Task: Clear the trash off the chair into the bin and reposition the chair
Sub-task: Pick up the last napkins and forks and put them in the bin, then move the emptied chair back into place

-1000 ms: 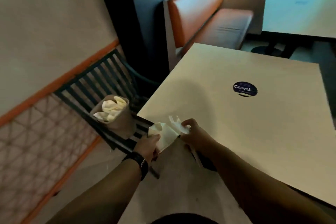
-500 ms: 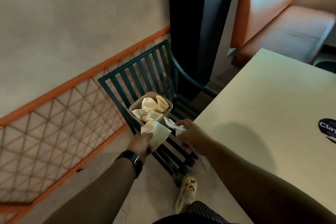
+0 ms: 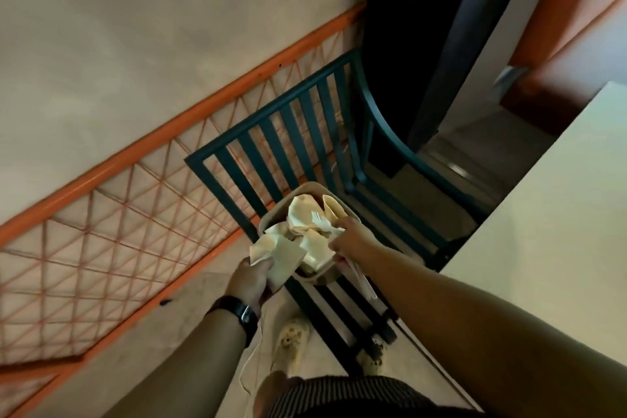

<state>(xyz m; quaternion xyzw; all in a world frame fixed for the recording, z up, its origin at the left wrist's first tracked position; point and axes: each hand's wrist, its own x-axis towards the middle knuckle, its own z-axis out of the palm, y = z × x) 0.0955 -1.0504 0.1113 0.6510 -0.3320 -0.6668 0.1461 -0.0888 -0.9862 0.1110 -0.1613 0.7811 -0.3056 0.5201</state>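
No legible writing in view. Left hand (image 3: 252, 276) grips a folded napkin (image 3: 281, 254) at the rim of the paper tub (image 3: 271, 219), which sits on the chair (image 3: 281, 132) seat. Right hand (image 3: 353, 239) pinches white plastic cutlery (image 3: 324, 227) over the tub. Chair back stands close to the wall (image 3: 135, 27); table (image 3: 543, 214) edge is just beside the seat.

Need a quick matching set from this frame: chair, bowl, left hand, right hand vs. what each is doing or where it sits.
Things:
1. chair
2. bowl
3. left hand
4. right hand

States:
A. grips a folded napkin
B. on the seat, full of crumpled paper
C. holds a plastic fork over the bowl
D. dark green, slatted, by the wall

Pairs: 1-D, 2-B, 3-A, 4-C
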